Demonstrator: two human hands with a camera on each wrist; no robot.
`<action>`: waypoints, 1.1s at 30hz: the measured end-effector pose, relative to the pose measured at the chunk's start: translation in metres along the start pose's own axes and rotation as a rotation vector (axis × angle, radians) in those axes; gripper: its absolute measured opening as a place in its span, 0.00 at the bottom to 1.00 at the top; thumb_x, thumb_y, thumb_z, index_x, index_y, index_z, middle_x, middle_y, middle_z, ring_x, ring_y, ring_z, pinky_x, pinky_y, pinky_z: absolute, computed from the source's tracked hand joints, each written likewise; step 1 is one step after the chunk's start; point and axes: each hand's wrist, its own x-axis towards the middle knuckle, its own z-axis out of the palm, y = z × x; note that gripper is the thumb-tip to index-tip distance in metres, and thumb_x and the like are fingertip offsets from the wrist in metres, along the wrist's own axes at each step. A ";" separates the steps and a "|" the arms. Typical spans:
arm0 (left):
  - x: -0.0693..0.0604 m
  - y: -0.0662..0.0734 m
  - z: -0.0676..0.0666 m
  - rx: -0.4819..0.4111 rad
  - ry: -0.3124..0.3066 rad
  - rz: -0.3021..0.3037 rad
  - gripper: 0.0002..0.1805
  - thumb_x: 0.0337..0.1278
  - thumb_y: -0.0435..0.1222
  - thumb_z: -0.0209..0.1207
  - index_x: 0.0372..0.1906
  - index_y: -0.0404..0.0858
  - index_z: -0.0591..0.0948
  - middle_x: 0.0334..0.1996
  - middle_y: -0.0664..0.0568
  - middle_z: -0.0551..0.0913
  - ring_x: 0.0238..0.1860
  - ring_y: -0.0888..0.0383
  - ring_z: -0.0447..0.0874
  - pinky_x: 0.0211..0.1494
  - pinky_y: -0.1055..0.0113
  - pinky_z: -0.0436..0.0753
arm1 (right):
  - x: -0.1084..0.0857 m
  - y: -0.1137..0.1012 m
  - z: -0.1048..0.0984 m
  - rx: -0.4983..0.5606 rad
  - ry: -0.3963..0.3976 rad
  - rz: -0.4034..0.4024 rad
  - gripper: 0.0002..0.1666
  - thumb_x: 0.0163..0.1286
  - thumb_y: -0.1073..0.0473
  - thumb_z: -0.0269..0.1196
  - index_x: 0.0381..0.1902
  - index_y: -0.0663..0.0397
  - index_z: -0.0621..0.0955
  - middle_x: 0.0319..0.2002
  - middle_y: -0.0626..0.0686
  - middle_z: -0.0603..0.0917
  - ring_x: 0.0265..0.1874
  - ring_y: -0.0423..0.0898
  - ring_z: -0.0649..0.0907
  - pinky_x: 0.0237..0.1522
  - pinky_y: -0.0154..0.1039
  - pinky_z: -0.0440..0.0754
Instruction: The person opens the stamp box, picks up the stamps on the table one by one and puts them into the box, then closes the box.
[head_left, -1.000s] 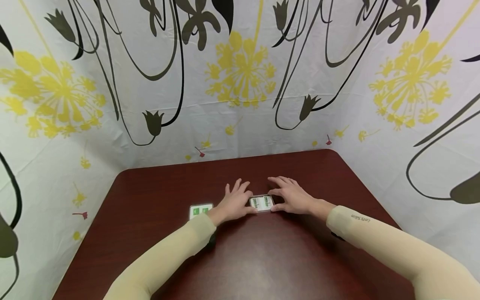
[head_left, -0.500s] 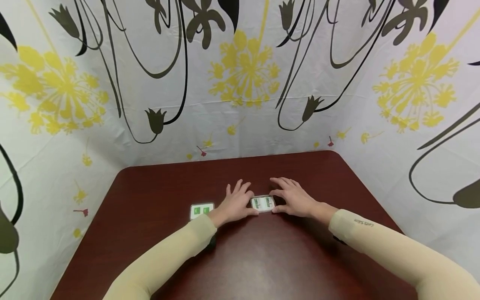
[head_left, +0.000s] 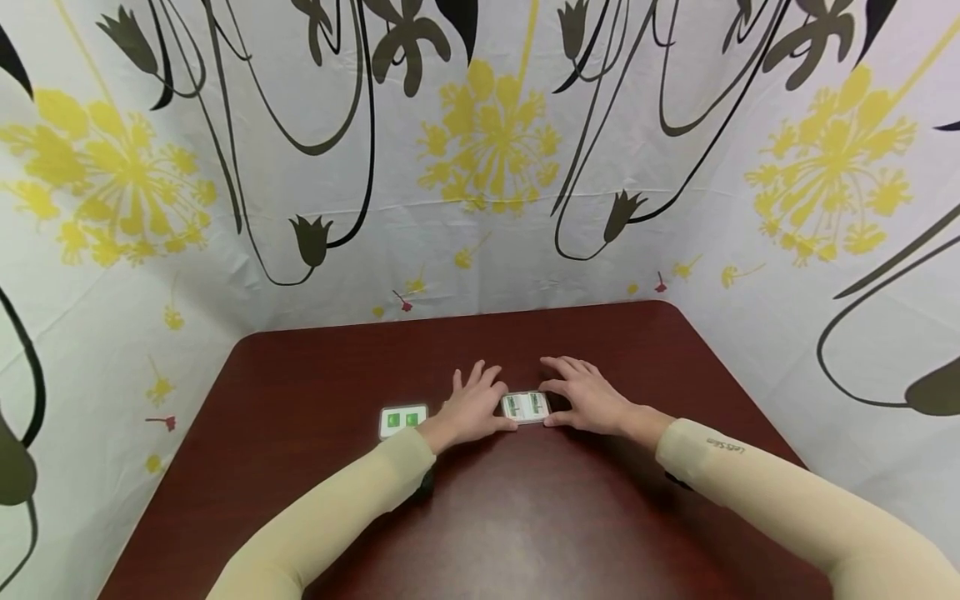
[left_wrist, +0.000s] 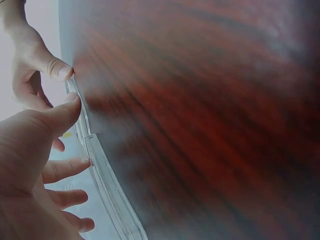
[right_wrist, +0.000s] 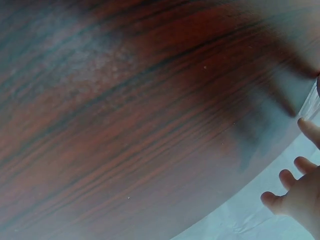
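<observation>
A small flat clear plastic case (head_left: pixel 525 407) with white-and-green print lies on the table between both hands. My left hand (head_left: pixel 470 412) pinches its left end between thumb and index finger, the other fingers spread outward. At the opposite end, my right hand (head_left: pixel 587 397) pinches the case with thumb and index finger, its other fingers reaching past the far side. In the left wrist view, the edge of the gripped case (left_wrist: pixel 82 117) is visible. A second clear case (head_left: pixel 403 419), bearing two green squares, lies flat left of my left hand, partly hidden by the left wrist.
The dark red-brown table (head_left: pixel 517 517) has a glossy wood-grain surface and rounded far corners. A white cloth (head_left: pixel 420 250) printed with yellow and grey flowers hangs close behind and along both sides. In the left wrist view, the second case (left_wrist: pixel 115 195) sits near my left fingers.
The head view shifted slightly between the first two frames. Both hands stay on the gripped case, and neither case has visibly moved on the table.
</observation>
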 end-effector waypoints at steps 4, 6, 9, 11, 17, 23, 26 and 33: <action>0.001 -0.001 0.001 -0.008 -0.003 -0.009 0.33 0.57 0.61 0.66 0.59 0.44 0.81 0.75 0.44 0.61 0.78 0.39 0.45 0.70 0.29 0.48 | 0.000 0.000 0.000 0.003 -0.001 0.002 0.34 0.60 0.33 0.71 0.58 0.45 0.84 0.75 0.58 0.63 0.72 0.59 0.63 0.65 0.67 0.60; 0.002 -0.002 0.002 -0.013 -0.008 -0.016 0.34 0.57 0.61 0.66 0.60 0.44 0.80 0.75 0.45 0.62 0.78 0.40 0.46 0.70 0.29 0.49 | 0.001 0.000 0.000 0.011 -0.002 0.002 0.34 0.60 0.34 0.71 0.58 0.45 0.84 0.75 0.59 0.63 0.72 0.60 0.63 0.64 0.68 0.61; 0.003 -0.004 0.003 -0.022 -0.018 -0.027 0.35 0.57 0.62 0.65 0.62 0.44 0.80 0.74 0.46 0.63 0.78 0.41 0.47 0.70 0.29 0.49 | 0.001 -0.001 0.000 0.018 -0.010 0.006 0.34 0.61 0.33 0.70 0.59 0.45 0.84 0.74 0.60 0.64 0.71 0.61 0.63 0.64 0.68 0.61; 0.003 -0.004 0.003 -0.029 -0.023 -0.033 0.35 0.57 0.62 0.65 0.62 0.44 0.80 0.74 0.47 0.63 0.78 0.41 0.47 0.70 0.29 0.50 | 0.001 -0.001 0.000 0.018 -0.016 0.009 0.35 0.61 0.33 0.70 0.59 0.45 0.84 0.74 0.60 0.64 0.71 0.61 0.63 0.64 0.68 0.61; 0.004 -0.003 0.003 -0.051 -0.027 -0.060 0.35 0.55 0.61 0.67 0.61 0.44 0.81 0.74 0.48 0.65 0.78 0.43 0.49 0.70 0.29 0.51 | 0.002 -0.001 0.000 0.008 -0.019 0.006 0.35 0.61 0.32 0.70 0.58 0.45 0.84 0.74 0.59 0.65 0.71 0.60 0.64 0.64 0.68 0.62; 0.002 -0.004 0.002 -0.076 -0.005 -0.070 0.33 0.51 0.61 0.70 0.57 0.45 0.83 0.72 0.49 0.68 0.77 0.43 0.52 0.69 0.29 0.53 | 0.005 -0.004 -0.003 0.029 -0.017 0.011 0.34 0.58 0.33 0.72 0.57 0.46 0.86 0.72 0.59 0.67 0.70 0.62 0.65 0.62 0.70 0.62; 0.001 -0.005 0.002 -0.087 0.007 -0.076 0.32 0.50 0.60 0.71 0.57 0.46 0.84 0.72 0.48 0.68 0.77 0.41 0.51 0.69 0.29 0.52 | 0.008 -0.005 -0.005 0.044 -0.032 0.032 0.34 0.56 0.34 0.74 0.55 0.45 0.87 0.71 0.59 0.69 0.69 0.62 0.65 0.62 0.70 0.63; 0.003 -0.002 0.002 -0.116 0.004 -0.105 0.31 0.48 0.58 0.73 0.56 0.48 0.86 0.75 0.50 0.65 0.78 0.40 0.49 0.69 0.28 0.50 | 0.013 -0.004 -0.008 0.053 -0.067 0.077 0.34 0.52 0.34 0.77 0.53 0.44 0.88 0.69 0.57 0.71 0.69 0.60 0.66 0.61 0.68 0.65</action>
